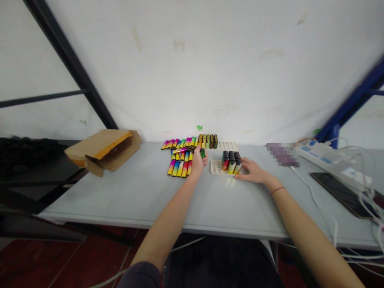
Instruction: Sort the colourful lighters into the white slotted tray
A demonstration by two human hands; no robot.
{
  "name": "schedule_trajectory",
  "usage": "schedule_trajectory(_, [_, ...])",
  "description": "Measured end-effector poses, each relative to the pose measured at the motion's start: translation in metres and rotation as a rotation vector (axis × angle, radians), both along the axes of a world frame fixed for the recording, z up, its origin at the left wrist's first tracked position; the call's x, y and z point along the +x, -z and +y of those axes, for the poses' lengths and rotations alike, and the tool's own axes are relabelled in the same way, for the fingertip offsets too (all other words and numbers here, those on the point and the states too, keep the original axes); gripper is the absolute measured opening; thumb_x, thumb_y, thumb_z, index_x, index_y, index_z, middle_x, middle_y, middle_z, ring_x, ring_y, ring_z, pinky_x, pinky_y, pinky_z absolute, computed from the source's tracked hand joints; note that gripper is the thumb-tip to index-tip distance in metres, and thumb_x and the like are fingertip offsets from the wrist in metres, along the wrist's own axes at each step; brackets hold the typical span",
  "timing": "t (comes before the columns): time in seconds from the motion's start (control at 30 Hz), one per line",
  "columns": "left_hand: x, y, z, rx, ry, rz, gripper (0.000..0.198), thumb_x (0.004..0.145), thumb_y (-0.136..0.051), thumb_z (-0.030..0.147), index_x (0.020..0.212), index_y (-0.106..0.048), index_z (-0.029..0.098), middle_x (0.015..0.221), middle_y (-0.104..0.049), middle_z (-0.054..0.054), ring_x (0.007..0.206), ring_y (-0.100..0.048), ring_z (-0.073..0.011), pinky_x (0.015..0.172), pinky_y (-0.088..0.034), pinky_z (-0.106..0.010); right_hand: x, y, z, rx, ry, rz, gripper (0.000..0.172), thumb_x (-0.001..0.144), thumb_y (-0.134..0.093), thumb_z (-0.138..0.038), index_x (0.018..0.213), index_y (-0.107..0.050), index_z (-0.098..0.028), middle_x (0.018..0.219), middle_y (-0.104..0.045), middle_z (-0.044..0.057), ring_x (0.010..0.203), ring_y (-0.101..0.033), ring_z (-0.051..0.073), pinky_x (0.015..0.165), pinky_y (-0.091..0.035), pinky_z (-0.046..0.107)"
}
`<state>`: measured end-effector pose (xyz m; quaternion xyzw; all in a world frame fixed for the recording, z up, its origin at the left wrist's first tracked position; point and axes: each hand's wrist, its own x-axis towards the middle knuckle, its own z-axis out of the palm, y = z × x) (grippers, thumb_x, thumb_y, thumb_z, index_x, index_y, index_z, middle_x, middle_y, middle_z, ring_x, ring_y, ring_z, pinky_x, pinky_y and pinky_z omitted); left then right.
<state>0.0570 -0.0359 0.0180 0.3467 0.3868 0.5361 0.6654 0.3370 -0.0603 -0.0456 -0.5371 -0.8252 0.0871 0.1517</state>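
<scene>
My left hand (198, 160) is closed above the middle of the table, with a small green cylinder (203, 153) showing at its fingers. A slim purple-and-gold tube (180, 151) sticks out to the left of this hand; whether it is held or lies on others I cannot tell. Around the corner of a white tray with round holes (216, 168), my right hand (253, 172) rests with thumb in front and fingers at the right side. Several black-topped colourful cylinders (231, 162) stand upright in the tray's right part. Rows of gradient-coloured tubes (180, 169) lie left of my left hand.
Gold-topped cylinders (207, 141) stand in a second white holed tray (228, 146) by the wall. An opened cardboard box (102, 148) sits at the left. On the right lie a dark phone (342, 194), a power strip (333, 160), white cables and a blurred-out purple object (283, 155).
</scene>
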Motion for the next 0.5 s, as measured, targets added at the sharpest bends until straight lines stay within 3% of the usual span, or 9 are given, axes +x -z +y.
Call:
schedule_trajectory(0.1, [0.001,-0.005,-0.003,-0.010,-0.067,0.025,0.051,0.096,-0.042,0.058,0.060,-0.035,0.023,0.045,-0.023,0.009,0.036,-0.015,-0.0056,0.039,-0.010,-0.019,0.001,0.001,0.001,0.000,-0.003,-0.001,0.094,0.081,-0.065,-0.080,0.152,-0.058,-0.019,0.159,-0.051,0.020,0.145,-0.047,0.047,0.119,-0.038,0.065])
schedule_trajectory(0.23, [0.003,-0.012,-0.007,-0.001,-0.090,0.011,0.051,0.100,-0.032,0.052,0.058,-0.033,0.023,0.044,-0.022,0.008,0.036,-0.013,-0.0063,0.038,-0.010,-0.018,0.002,0.003,0.002,0.001,0.006,-0.009,0.096,0.081,-0.064,-0.081,0.150,-0.060,-0.016,0.159,-0.051,0.023,0.145,-0.047,0.048,0.119,-0.038,0.064])
schedule_trajectory(0.5, [0.008,-0.015,-0.013,0.037,-0.100,-0.038,0.046,0.100,-0.030,0.045,0.060,-0.035,0.022,0.045,-0.023,0.007,0.037,-0.014,-0.0070,0.039,-0.011,-0.018,0.003,0.005,0.003,0.013,0.002,0.013,0.092,0.080,-0.067,-0.079,0.151,-0.059,-0.021,0.159,-0.052,0.020,0.145,-0.047,0.047,0.119,-0.038,0.066])
